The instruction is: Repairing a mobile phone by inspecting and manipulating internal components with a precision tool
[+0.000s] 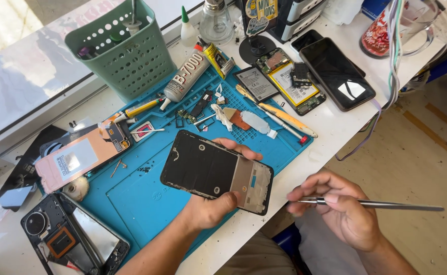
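Observation:
My left hand [216, 203] holds a black phone frame [208, 168] above the blue repair mat [137, 198], inner side up, fingers curled round its far edge and thumb on the near edge. A pale bare panel shows at the frame's right end. My right hand [343, 206] is off the table's edge to the right, pinching thin metal tweezers [381, 204] that point to the right, away from the frame.
On the mat lie a glue tube [185, 76], small parts, a yellow-handled tool [287, 118] and a pink-backed screen [81, 155]. A green perforated basket [124, 51] stands behind. An opened phone [290, 81], a dark phone [335, 71] and another opened phone [73, 239] lie about.

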